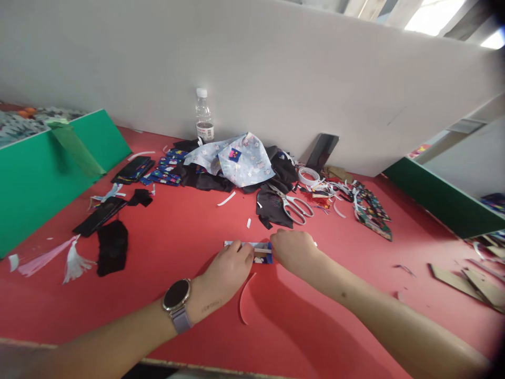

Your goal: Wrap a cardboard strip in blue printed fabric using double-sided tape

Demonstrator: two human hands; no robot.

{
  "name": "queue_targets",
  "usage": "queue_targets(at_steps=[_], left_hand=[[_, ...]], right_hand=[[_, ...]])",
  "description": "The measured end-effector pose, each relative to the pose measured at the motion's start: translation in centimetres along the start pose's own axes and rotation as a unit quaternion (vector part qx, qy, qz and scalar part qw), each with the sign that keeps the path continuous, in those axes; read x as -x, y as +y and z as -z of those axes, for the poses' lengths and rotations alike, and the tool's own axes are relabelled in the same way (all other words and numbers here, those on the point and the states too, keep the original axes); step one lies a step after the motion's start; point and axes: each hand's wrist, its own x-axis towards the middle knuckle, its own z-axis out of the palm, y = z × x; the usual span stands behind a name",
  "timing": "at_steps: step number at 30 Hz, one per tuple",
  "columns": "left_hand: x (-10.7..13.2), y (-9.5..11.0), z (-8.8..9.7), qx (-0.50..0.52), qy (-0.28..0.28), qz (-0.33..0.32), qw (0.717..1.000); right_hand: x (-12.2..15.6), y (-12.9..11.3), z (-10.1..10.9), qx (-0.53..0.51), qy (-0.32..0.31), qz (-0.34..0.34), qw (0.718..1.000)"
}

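I see both hands pinching one small printed strip [252,251] flat on the red table [177,237], just nearer me than the scissors [294,206]. Left hand [226,271] pins its left end, right hand [294,250] presses its right end, probably steadying it.

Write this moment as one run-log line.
left hand: pressing fabric piece | right hand: pinching its other end | surface: red table | scissors: idle behind

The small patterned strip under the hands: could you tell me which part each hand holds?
Left hand pins the patterned strip at its left end, right hand at its right end.
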Motion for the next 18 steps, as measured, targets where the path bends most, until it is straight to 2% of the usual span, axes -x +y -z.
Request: queue_targets(at_steps=[9,18], left_hand=[[-0.05,-0.05,0.29,0.015,-0.003,0.003,1.000],[-0.12,-0.02,-0.24,0.013,0.009,0.000,1.000]], right_hand=[[-0.34,0.11,0.13,-0.006,-0.014,0.007,1.000],[-0.45,-0.22,0.23,-0.010,-0.023,0.005,1.000]])
